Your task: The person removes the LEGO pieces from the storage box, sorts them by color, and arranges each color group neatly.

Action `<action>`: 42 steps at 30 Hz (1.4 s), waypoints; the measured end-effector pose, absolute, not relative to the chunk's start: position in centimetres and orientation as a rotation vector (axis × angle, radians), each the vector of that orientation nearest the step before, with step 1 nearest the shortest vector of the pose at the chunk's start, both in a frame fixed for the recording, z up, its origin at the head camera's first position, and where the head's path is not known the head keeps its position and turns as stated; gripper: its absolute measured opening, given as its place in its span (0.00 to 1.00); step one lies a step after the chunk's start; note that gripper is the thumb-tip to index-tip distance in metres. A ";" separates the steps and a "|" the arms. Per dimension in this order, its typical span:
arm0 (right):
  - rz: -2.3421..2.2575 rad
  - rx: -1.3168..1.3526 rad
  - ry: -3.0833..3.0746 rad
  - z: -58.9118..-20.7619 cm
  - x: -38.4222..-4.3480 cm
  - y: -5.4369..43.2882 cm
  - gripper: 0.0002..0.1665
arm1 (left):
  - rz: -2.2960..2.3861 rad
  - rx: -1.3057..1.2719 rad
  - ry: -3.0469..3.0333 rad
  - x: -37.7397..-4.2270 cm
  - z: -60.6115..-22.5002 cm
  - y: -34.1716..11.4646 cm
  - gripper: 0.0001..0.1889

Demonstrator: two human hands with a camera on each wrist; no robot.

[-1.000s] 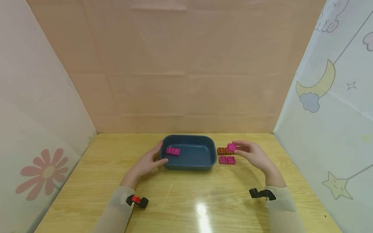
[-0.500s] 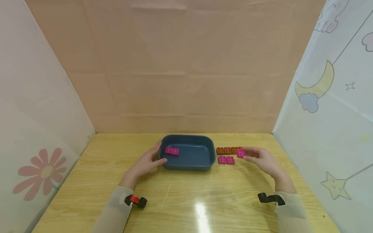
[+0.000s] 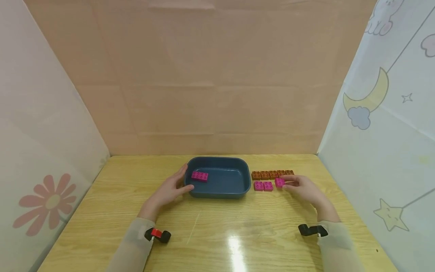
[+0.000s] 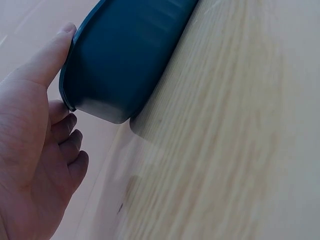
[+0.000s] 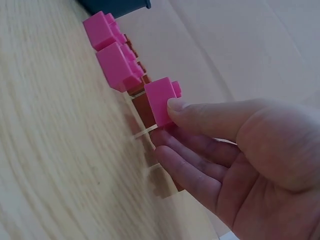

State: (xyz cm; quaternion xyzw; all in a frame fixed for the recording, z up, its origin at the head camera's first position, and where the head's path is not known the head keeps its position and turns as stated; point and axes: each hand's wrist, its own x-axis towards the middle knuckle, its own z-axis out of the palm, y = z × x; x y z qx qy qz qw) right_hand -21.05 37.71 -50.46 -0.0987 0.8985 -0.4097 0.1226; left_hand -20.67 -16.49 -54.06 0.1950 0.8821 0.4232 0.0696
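Note:
In the head view my right hand (image 3: 304, 189) pinches a pink toy brick (image 3: 279, 183) between thumb and fingers. The right wrist view shows that brick (image 5: 161, 101) close above the table, its near face under the thumb tip. To its left, two more pink bricks (image 3: 263, 186) sit side by side. Behind them runs a row of several orange-brown bricks (image 3: 273, 175), its right end close to my fingers. My left hand (image 3: 170, 190) holds the left end of a dark blue tray (image 3: 217, 196), thumb toward the front. Inside the tray's left part lies a pink eight-stud piece (image 3: 199, 176).
The wooden table (image 3: 210, 234) stretches in front of the tray, with a glare spot near its front. A beige backdrop (image 3: 217, 94) rises behind, with patterned side panels at left and right. Black straps with camera mounts sit on both wrists.
My right hand has carried the pink brick rightward, then lowered it toward the table, right of the two pink bricks. More of the orange-brown row is visible. My left hand stays at the tray.

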 end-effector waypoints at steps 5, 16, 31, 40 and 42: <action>-1.172 -0.292 2.641 -51.4 -21.4 37.8 0.27 | 1.268 0.586 2.657 -20.7 -54.1 -16.5 0.53; -1.165 -0.309 2.663 -52.0 -21.8 37.6 0.29 | 1.263 0.560 2.657 -20.6 -53.9 -16.6 0.54; -1.220 -0.308 2.616 -52.2 -21.4 37.2 0.28 | 1.238 0.541 2.671 -20.6 -54.0 -16.6 0.54; -1.221 -0.300 2.606 -52.4 -21.5 37.3 0.29 | 1.264 0.535 2.653 -20.6 -54.0 -16.5 0.53; -1.239 -0.304 2.597 -52.4 -21.5 37.4 0.30 | 1.270 0.542 2.653 -20.6 -54.0 -16.5 0.52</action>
